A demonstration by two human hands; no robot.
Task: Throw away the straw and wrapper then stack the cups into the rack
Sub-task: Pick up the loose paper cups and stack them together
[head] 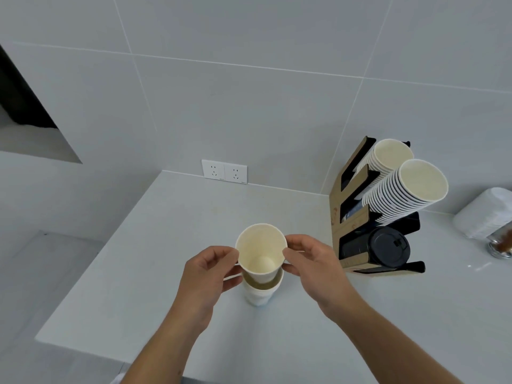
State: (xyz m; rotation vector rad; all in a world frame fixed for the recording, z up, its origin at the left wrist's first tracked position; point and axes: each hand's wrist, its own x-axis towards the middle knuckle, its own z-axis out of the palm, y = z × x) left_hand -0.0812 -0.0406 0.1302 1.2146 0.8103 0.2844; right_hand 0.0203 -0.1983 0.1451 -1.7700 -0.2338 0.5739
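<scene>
Head view, looking down on a pale grey counter (138, 259) set in a corner of grey tiled wall.

Upper cup (260, 252): white paper, cream inside, mouth open toward the camera, tilted a little. Its base sits inside the mouth of a lower cup (260, 293), which stands on the counter near the middle of the view. The brown band between the two is the inside of the lower cup.

Left hand (209, 275): fingers curled, thumb and fingertips pinching the left side of the upper cup just below the rim. Right hand (313, 261): thumb and fingers closed on the right side of the same cup at rim level. Both forearms enter from the near edge.

Rack (336, 217): brown cardboard with black inserts, standing on the counter to the right of the hands, close to the far wall. Two slanted sleeves of nested white cups (410, 189) project from its upper slots, mouths toward the camera. A stack of black lids (386, 249) fills the lowest slot. Faint print on the rack's brown face; not legible.

Double wall socket (224, 171) at the far edge of the counter; no readable marking. At the far right, a white wrapped bundle (487, 214) and part of a metal-based object (501, 245), cut off by the frame.
</scene>
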